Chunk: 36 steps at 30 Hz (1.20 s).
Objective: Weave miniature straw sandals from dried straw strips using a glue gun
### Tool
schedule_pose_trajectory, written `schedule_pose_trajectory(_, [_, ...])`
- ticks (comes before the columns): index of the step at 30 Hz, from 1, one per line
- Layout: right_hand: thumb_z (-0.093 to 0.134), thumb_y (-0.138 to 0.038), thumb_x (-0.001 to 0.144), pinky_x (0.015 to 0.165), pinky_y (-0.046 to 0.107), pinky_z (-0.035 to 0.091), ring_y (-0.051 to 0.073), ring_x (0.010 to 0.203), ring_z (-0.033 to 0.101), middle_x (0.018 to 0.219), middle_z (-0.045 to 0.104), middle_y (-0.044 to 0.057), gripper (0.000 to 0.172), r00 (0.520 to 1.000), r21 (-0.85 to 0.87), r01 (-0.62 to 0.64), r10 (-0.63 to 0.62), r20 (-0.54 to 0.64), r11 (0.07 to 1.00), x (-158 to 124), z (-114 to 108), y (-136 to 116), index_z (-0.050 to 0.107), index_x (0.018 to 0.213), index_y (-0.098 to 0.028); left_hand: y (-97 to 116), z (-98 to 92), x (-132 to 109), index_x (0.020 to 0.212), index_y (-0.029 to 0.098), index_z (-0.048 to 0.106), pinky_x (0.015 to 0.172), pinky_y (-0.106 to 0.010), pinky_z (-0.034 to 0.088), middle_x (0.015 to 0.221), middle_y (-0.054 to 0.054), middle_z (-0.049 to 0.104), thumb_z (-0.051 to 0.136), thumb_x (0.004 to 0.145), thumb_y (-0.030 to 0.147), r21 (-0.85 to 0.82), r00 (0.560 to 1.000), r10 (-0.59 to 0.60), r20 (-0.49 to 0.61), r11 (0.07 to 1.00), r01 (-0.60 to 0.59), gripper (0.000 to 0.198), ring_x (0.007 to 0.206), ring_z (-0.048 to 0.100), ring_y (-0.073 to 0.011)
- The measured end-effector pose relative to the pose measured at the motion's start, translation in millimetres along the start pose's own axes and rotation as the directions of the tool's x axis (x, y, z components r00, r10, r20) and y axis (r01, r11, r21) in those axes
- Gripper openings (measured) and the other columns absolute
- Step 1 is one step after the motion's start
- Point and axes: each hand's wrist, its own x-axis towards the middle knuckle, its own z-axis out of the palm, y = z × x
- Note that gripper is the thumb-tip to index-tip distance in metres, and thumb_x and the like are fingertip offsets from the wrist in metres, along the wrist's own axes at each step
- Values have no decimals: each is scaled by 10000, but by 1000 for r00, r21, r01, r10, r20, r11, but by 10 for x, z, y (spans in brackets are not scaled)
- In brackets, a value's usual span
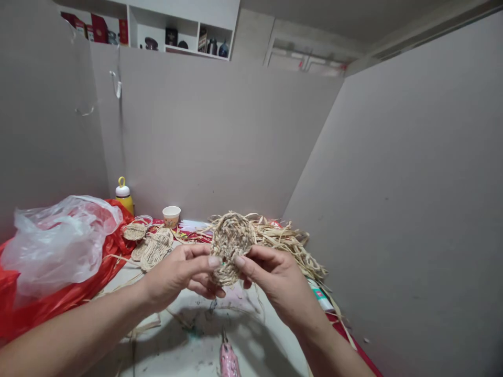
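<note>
A round woven straw piece (pixel 232 235) is held upright above the table between my two hands. My left hand (pixel 192 269) pinches its lower left edge, thumb on the near face and fingers behind. On the lower right edge, my right hand (pixel 271 272) grips it the same way, its thumb pressed near the middle. Below them a pink glue gun (pixel 228 358) lies on the table with its nozzle pointing away from me. Dry straw strands (pixel 285 241) are heaped behind my right hand. Several flat woven straw pieces (pixel 156 250) rest beyond my left forearm.
A clear plastic bag (pixel 63 246) sits on a red plastic bag (pixel 113 272) at left. Farther back stand a yellow bottle (pixel 124 198) and a paper cup (pixel 171 216). Grey partition panels (pixel 220 131) enclose the table (pixel 188 345). A white and green packet (pixel 320 296) lies at right.
</note>
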Motion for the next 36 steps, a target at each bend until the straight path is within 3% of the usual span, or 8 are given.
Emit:
schedule_pose_trajectory(3, [683,-348,807,500,208,426,91,536,475,568,528,-34,263,1000,17,6,-6,-8,1000,1,-36,25,616,623,-173,51,-96,32,851,126,669,646,-275,504,778,-59,675,700,750,457,4,994,56,-92,998,-56,347,663,646,-142])
schedule_pose_trajectory(6, [664,-352,822,501,208,428,92,542,475,577,530,-32,264,1000,-6,-3,3,5,1000,7,-51,36,607,635,-175,83,-148,41,780,136,673,627,-235,471,709,-14,649,767,706,348,11,979,126,-157,992,-126,244,620,579,-97])
schedule_pose_trajectory(10, [637,-373,835,503,220,427,98,553,468,591,506,-33,280,999,-61,-24,25,22,998,11,-32,43,579,644,-177,76,-140,30,739,148,677,590,-215,434,619,21,622,788,678,228,27,988,113,-109,993,-111,150,561,529,-73])
schedule_pose_trajectory(18, [601,-403,840,494,239,398,97,515,455,554,478,-43,329,999,-144,-34,37,17,989,-31,21,-17,533,603,-185,54,-147,37,713,145,675,594,-230,433,601,25,610,795,678,229,61,991,121,-62,991,-117,150,557,538,-82])
schedule_pose_trajectory(29, [708,-417,787,470,236,367,86,475,452,542,530,-31,296,996,69,-85,83,32,994,-3,-18,54,628,637,-175,147,-129,-6,805,167,668,596,-229,461,686,-2,619,770,694,276,31,993,98,-72,995,-96,187,602,570,-102])
schedule_pose_trajectory(34, [760,-391,745,440,213,367,70,433,454,493,534,-48,299,996,83,-84,87,-31,993,-13,10,22,616,607,-168,164,-115,-26,829,147,673,625,-253,485,697,-30,624,725,727,383,20,995,94,-15,995,-94,262,635,594,-130])
schedule_pose_trajectory(36, [761,-388,747,435,205,397,77,441,489,504,572,-36,281,995,118,-75,81,-51,990,-13,35,21,637,628,-166,165,-99,-33,837,153,669,633,-257,491,725,-28,624,724,736,390,26,993,111,-47,994,-110,263,658,597,-133])
